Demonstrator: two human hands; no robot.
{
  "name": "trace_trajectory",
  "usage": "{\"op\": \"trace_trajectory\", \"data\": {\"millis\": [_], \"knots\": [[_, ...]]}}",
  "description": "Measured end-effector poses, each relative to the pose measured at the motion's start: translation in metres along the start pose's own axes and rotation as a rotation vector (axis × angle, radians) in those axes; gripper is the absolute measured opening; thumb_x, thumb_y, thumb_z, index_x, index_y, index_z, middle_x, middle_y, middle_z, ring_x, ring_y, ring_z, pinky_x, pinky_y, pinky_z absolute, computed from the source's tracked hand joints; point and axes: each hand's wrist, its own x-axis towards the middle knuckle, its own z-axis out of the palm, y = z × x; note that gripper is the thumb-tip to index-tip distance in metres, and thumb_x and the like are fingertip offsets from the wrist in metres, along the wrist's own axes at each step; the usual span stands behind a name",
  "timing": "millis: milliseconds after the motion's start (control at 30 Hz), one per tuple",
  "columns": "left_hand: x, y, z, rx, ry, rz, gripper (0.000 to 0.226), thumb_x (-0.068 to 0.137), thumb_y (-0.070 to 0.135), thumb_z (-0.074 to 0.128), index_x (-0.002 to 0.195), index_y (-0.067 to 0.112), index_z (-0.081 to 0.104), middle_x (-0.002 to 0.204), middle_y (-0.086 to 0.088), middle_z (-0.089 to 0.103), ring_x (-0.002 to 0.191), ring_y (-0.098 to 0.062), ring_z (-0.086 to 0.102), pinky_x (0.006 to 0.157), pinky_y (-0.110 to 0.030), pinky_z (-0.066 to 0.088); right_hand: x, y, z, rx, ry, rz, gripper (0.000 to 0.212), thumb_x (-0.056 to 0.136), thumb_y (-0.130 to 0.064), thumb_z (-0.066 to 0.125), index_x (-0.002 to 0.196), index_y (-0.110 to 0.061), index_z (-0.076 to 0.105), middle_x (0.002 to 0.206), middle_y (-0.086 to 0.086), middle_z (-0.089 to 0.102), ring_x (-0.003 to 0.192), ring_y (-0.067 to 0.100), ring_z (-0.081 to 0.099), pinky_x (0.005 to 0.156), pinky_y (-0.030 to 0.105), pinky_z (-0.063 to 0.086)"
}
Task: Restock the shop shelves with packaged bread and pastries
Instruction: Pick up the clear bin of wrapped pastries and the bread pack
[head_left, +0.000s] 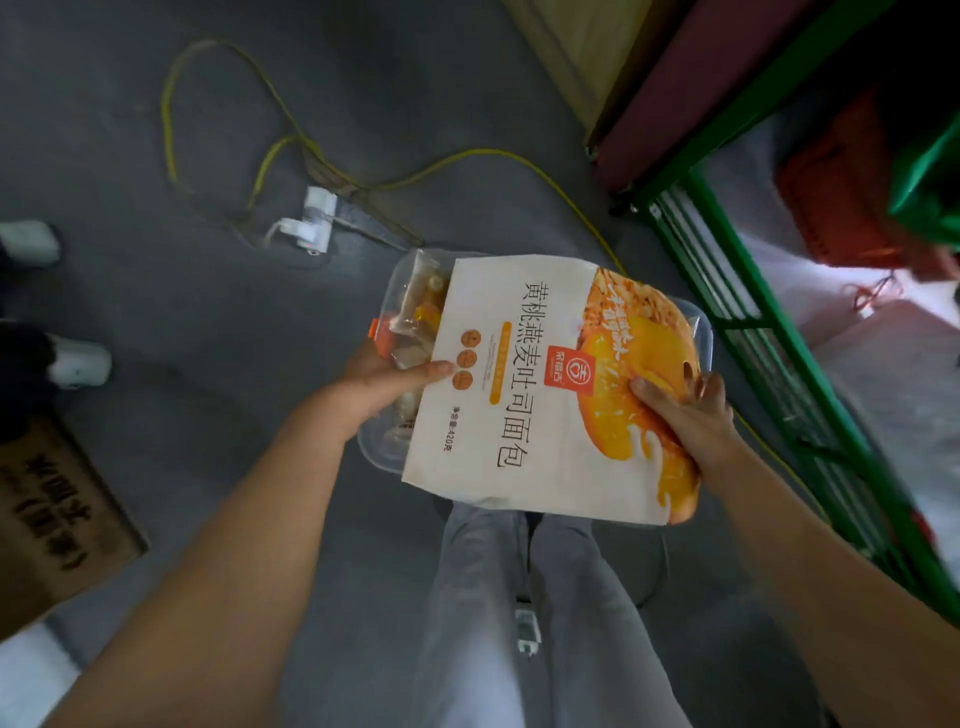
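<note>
So, head view, looking straight down: the person is holding a bread bag (524, 395) flat in front of them with both hands. It's white with a big orange print and dark Chinese lettering. The left hand (384, 382) is pinching the bag's left edge. Its thumb is lying across the top face, and the other fingers are tucked underneath where I can't see them. The right hand (685, 410) is gripping the bag's right edge, fingers curling onto the orange print.

Directly under the bag a clear bin (702, 332) is sitting, its rim poking out past the bag's far and left sides. Some small packs (426, 306) are showing inside it at the bag's upper left. Can't tell whether the bag is touching the bin or hanging just over it.

Right of the bag a green rack (769, 332) is standing, with a red crate (841, 187) sitting in it. Beyond the bag a yellow cable (483, 151) is looping over the grey floor, with a white power strip (314, 223) lying by it. Well left of the bag somebody's white shoes (80, 364) are peeking in, and a brown carton (57, 514) is lying lower left. Just below the bag the person's grey trousers (488, 597) are showing.
</note>
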Motion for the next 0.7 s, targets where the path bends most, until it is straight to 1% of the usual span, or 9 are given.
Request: {"op": "trace_trajectory", "data": {"millis": [67,167,267,367,433,467,533,600,700], "knots": [[-0.061,0.016,-0.011,-0.060,0.038,0.023,0.101,0.038,0.067,0.089,0.127,0.032,0.058,0.112,0.010,0.073,0.112,-0.015,0.064,0.103,-0.044,0.045,-0.048,-0.025,-0.019,-0.036,-0.029,-0.084,0.156,0.018,-0.091,0.067,0.153,-0.032,0.014,0.156,0.008,0.025,0.142,0.036,0.030,0.113,0.059,0.031],[-0.139,0.040,-0.022,-0.110,0.110,0.028,0.086,0.048,0.067,0.086,0.125,0.038,0.059,0.111,0.012,0.073,0.113,-0.015,0.062,0.094,-0.039,0.044,-0.099,-0.056,-0.044,-0.049,-0.089,-0.169,0.156,0.021,-0.092,0.072,0.153,-0.034,0.012,0.157,0.005,0.027,0.141,0.035,0.033,0.111,0.061,0.033],[-0.215,0.057,-0.026,-0.187,0.198,0.087,0.061,0.061,0.057,0.082,0.114,0.033,0.066,0.104,0.011,0.075,0.105,-0.011,0.065,0.084,-0.033,0.044,-0.144,-0.085,-0.068,-0.087,-0.131,-0.275,0.151,0.024,-0.090,0.076,0.151,-0.037,0.014,0.155,0.006,0.033,0.136,0.035,0.042,0.107,0.060,0.039],[-0.278,0.061,-0.025,-0.264,0.301,0.132,0.057,0.064,0.052,0.080,0.114,0.027,0.068,0.103,0.008,0.076,0.102,-0.013,0.067,0.077,-0.030,0.044,-0.187,-0.113,-0.078,-0.150,-0.163,-0.374,0.155,0.019,-0.093,0.072,0.152,-0.036,0.015,0.154,0.008,0.033,0.136,0.036,0.042,0.107,0.060,0.040],[-0.320,0.057,-0.022,-0.340,0.363,0.163,0.052,0.068,0.045,0.079,0.114,0.022,0.068,0.099,0.006,0.077,0.094,-0.011,0.071,0.082,-0.032,0.050,-0.219,-0.129,-0.080,-0.212,-0.183,-0.460,0.161,0.013,-0.095,0.068,0.152,-0.034,0.015,0.154,0.009,0.030,0.137,0.037,0.039,0.108,0.060,0.039],[-0.336,0.053,-0.019,-0.372,0.389,0.167,0.045,0.073,0.040,0.078,0.113,0.020,0.069,0.094,0.007,0.077,0.087,-0.008,0.073,0.080,-0.031,0.051,-0.232,-0.137,-0.080,-0.243,-0.196,-0.486,0.163,0.011,-0.095,0.066,0.153,-0.034,0.014,0.155,0.009,0.028,0.138,0.038,0.037,0.109,0.061,0.038],[-0.367,0.040,-0.015,-0.450,0.455,0.164,0.031,0.082,0.034,0.074,0.108,0.019,0.069,0.083,0.010,0.077,0.074,-0.004,0.072,0.069,-0.024,0.048,-0.260,-0.152,-0.075,-0.314,-0.218,-0.543,0.165,0.009,-0.095,0.065,0.154,-0.034,0.013,0.156,0.010,0.024,0.140,0.039,0.034,0.109,0.062,0.036],[-0.397,0.024,-0.008,-0.529,0.548,0.137,0.028,0.083,0.037,0.073,0.106,0.021,0.070,0.082,0.010,0.076,0.074,-0.004,0.069,0.063,-0.021,0.044,-0.288,-0.161,-0.067,-0.378,-0.260,-0.606,0.161,0.013,-0.094,0.066,0.153,-0.036,0.013,0.157,0.008,0.023,0.140,0.039,0.033,0.109,0.063,0.036],[-0.435,-0.008,0.001,-0.677,0.674,0.121,0.034,0.080,0.042,0.077,0.107,0.021,0.070,0.087,0.008,0.075,0.077,-0.004,0.068,0.060,-0.018,0.045,-0.323,-0.168,-0.047,-0.478,-0.360,-0.683,0.155,0.016,-0.094,0.068,0.150,-0.041,0.011,0.156,0.004,0.030,0.135,0.038,0.043,0.105,0.063,0.042]]}}
